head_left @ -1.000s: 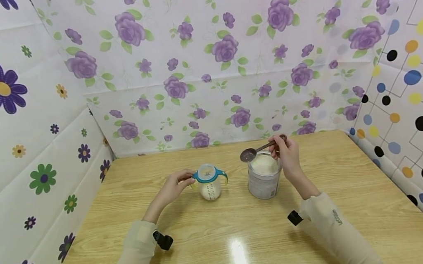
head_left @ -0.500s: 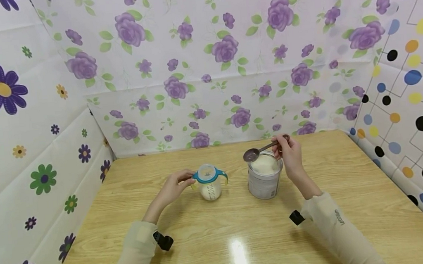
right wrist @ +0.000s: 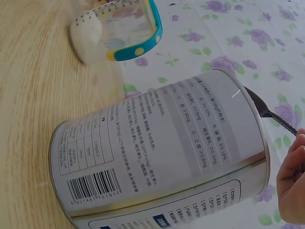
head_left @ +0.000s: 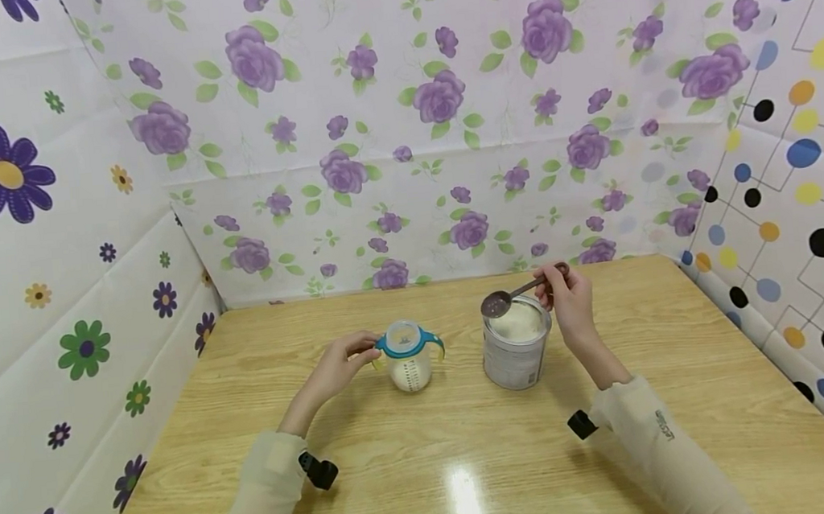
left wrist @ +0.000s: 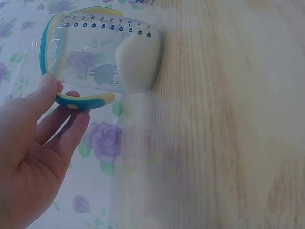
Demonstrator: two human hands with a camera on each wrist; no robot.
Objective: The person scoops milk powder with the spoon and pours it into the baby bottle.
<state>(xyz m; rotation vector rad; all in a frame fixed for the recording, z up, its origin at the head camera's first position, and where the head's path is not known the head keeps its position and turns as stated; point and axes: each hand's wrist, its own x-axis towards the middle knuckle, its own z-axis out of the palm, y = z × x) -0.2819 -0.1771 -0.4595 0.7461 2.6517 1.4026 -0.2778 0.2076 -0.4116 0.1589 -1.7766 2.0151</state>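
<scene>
The right hand (head_left: 568,301) pinches the spoon (head_left: 520,292) handle; its long axis runs left from this grip, bowl over the open tin's (head_left: 515,346) left rim. The left hand (head_left: 340,363) grips the bottle (head_left: 409,358) handle. Bare worktop (head_left: 472,462) lies nearer the person. The tin's print is too small to read.

Work surface: a light wooden table (head_left: 430,481) with visible grain, showing one bright glare spot near its front edge.

Enclosure: three patterned sheets stand around the table. The rear sheet (head_left: 445,125) is white, printed with purple roses and green leaves, and meets the table's far edge. The left sheet (head_left: 36,278) is white with scattered flowers in purple, green and orange. The right sheet (head_left: 798,178) carries coloured dots in black, blue, yellow and orange, joined by thin lines.
</scene>
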